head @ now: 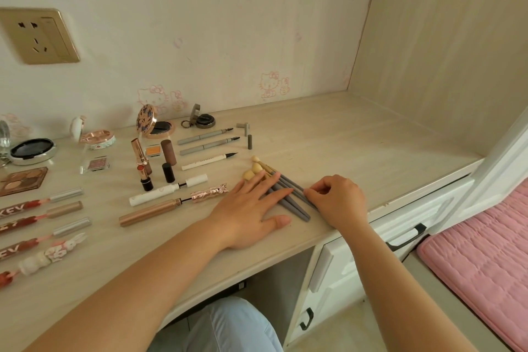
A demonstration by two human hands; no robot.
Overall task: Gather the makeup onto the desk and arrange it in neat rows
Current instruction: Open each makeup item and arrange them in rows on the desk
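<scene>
Lip glosses (34,218), lipsticks (142,161) and brow pencils (204,136) lie in rows across the left of the pale wooden desk (357,134). Beside them the left hand (251,208) rests flat, fingers straight, on a cluster of grey-handled makeup brushes (288,194). The right hand (337,197), fingers curled, pinches the handle of the rightmost brush near the desk's front edge.
</scene>
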